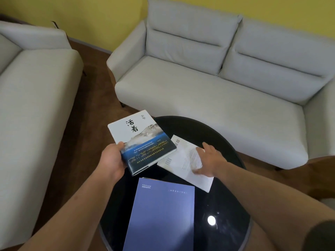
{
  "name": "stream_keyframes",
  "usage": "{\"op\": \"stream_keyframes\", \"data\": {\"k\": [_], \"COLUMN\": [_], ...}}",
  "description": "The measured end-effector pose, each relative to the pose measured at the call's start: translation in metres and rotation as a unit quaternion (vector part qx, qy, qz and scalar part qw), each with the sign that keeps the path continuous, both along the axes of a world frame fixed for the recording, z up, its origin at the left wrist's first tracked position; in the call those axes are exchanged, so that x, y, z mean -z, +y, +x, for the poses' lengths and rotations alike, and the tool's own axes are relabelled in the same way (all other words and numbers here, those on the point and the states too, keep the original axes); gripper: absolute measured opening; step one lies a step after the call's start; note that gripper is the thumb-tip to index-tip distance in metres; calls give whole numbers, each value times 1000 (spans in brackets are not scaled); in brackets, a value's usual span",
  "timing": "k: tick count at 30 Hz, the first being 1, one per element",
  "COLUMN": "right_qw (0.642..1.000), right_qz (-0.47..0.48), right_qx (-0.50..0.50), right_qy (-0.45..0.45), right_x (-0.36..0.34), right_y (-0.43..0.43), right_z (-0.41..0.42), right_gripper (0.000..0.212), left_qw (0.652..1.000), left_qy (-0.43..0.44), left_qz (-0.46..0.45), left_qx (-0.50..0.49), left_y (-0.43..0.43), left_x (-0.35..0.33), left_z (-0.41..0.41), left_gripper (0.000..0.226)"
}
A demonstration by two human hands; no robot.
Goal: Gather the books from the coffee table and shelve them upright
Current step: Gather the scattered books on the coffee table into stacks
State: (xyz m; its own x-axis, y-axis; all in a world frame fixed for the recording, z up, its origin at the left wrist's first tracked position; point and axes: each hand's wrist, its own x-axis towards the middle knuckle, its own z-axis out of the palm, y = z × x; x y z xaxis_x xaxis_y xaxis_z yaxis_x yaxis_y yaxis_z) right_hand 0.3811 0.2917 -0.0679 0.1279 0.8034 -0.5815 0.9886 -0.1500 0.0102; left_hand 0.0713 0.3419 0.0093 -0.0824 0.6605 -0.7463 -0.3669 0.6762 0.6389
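My left hand point(113, 159) grips a white and dark-blue book point(143, 142) by its near left edge and holds it tilted over the far left rim of the round black coffee table point(226, 196). A white book point(183, 160) lies flat on the table to its right. My right hand point(208, 159) hovers over or rests on that white book, fingers spread, with nothing gripped. A large blue book point(161, 216) lies flat at the table's near side, between my forearms.
A pale grey two-seat sofa point(208, 84) stands behind the table and a second grey sofa point(30, 105) to the left. Brown wooden floor point(92, 109) runs between them. A yellow wall point(108, 19) is at the back. No shelf is in view.
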Motion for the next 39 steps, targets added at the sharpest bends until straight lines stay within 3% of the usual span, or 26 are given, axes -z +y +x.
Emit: {"op": "stream_keyframes", "data": {"k": [2, 4, 11, 13, 16, 18, 20, 26, 31, 34, 39], "right_qw": [996, 990, 966, 932, 831, 776, 754, 768, 779, 779, 773], "right_qz": [-10, -10, -27, -26, -40, -55, -19, 95, 122, 139, 173], "right_qx": [82, 139, 241, 309, 425, 443, 461, 481, 478, 481, 487], "right_qy": [30, 34, 92, 190, 357, 445, 467, 413, 388, 378, 369], "right_x": [10, 15, 21, 17, -1, -13, -20, -44, -71, -92, -130], "right_y": [2, -3, -29, -38, -60, -78, -95, -143, -174, -191, -217], "right_z": [3, 4, 16, 22, 27, 27, 24, 5, -7, -16, -42], "right_gripper": [122, 128, 118, 91, 39, 28, 26, 25, 27, 28, 30], "left_qw": [1000, 1000, 999, 999, 998, 998, 997, 992, 981, 960, 942], "left_qy": [9, 17, 19, 21, 19, 15, 11, 53, 70, 105, 130], "left_qz": [10, 15, 30, 37, 55, 63, 74, 98, 72, 70, 63], "left_qx": [9, 13, -1, -7, -4, -3, 8, 58, 164, 252, 302], "left_y": [-6, -8, -4, 0, 1, 0, -3, -30, -84, -117, -161], "left_x": [4, 7, 4, 0, -13, -25, -39, -81, -101, -95, -77], "left_z": [-1, -2, 1, 2, 3, 3, 4, 4, -7, -19, -33], "left_gripper": [13, 13, 15, 14, 14, 14, 14, 25, 30, 30, 25]}}
